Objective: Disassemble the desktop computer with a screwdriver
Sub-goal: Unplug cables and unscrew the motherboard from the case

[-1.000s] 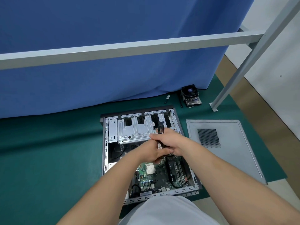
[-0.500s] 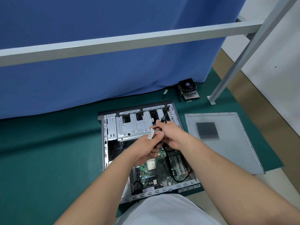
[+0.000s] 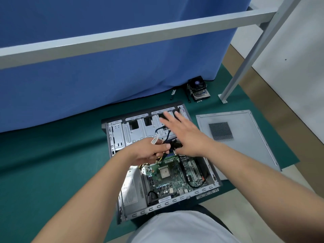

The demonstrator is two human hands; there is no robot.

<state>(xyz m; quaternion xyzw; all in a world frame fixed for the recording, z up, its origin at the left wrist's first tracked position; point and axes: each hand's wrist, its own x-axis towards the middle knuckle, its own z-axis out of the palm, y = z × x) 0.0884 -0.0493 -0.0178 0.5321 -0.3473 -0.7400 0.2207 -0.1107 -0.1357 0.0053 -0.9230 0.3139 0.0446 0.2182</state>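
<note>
Now the left hand (image 3: 149, 151) grips a limp cable bundle (image 3: 164, 137) over the open computer case (image 3: 157, 165) on the green mat (image 3: 52, 163); the right hand (image 3: 185, 135) hovers with fingers spread. Cables look light, floppy; best held at the connector.
</note>
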